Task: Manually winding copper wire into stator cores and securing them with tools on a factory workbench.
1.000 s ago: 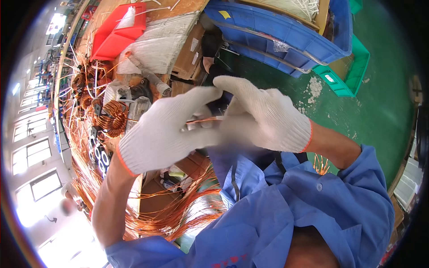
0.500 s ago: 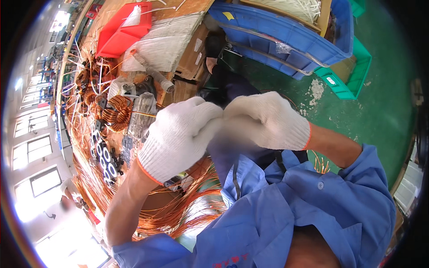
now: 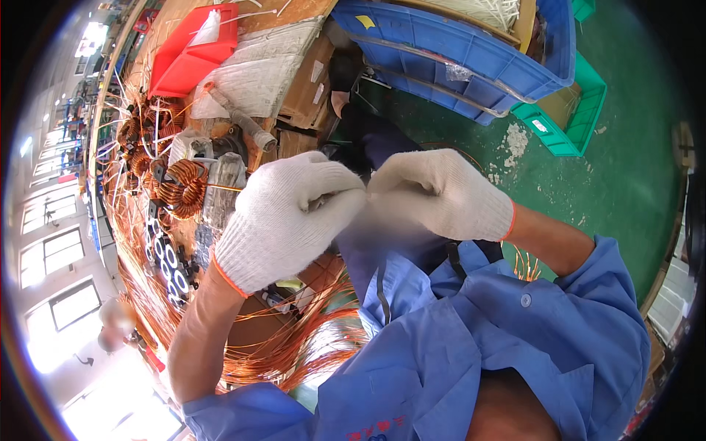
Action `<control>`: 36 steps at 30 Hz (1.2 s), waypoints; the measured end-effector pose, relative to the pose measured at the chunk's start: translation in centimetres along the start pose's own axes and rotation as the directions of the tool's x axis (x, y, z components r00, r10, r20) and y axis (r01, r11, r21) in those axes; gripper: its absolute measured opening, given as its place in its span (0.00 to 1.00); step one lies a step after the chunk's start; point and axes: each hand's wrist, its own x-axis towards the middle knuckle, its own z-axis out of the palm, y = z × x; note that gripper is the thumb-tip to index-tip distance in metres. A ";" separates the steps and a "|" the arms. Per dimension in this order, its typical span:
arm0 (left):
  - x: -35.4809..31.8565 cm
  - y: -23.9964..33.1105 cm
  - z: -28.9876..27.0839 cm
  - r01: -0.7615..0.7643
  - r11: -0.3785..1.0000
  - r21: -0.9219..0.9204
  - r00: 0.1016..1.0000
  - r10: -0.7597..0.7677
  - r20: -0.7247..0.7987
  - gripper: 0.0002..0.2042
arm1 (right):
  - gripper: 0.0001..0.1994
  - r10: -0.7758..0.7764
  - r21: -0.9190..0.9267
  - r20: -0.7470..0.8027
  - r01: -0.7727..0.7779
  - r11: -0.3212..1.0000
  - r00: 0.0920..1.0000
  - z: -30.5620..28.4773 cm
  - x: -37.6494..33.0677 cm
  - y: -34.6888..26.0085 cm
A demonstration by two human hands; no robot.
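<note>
Both my hands wear white knit gloves with orange cuffs and meet fingertip to fingertip in the middle of the view. My left hand (image 3: 287,217) is curled, pinching a small dark part (image 3: 321,202) that its fingers mostly hide. My right hand (image 3: 441,192) is closed and pinches at the same spot from the right. A thin copper wire (image 3: 224,188) runs from the bench toward my left hand. The area just under the hands is blurred. My blue work shirt (image 3: 471,331) fills the lower view.
Wound copper coils (image 3: 184,187) and loose copper wire (image 3: 294,345) cover the bench at left, with dark ring cores (image 3: 165,257). A red bin (image 3: 193,51), a blue crate (image 3: 471,55) and a green crate (image 3: 570,121) stand farther off on the green floor (image 3: 588,191).
My hands stay joined at the same spot. The left hand has turned slightly, and the copper wire seen between the fingers a second ago is now hidden.
</note>
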 end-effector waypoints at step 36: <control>-3.6 -6.2 -6.7 -0.262 0.326 0.908 0.933 0.325 0.152 0.14 | 0.16 -0.473 -0.296 0.004 0.453 0.841 0.881 8.9 12.3 3.9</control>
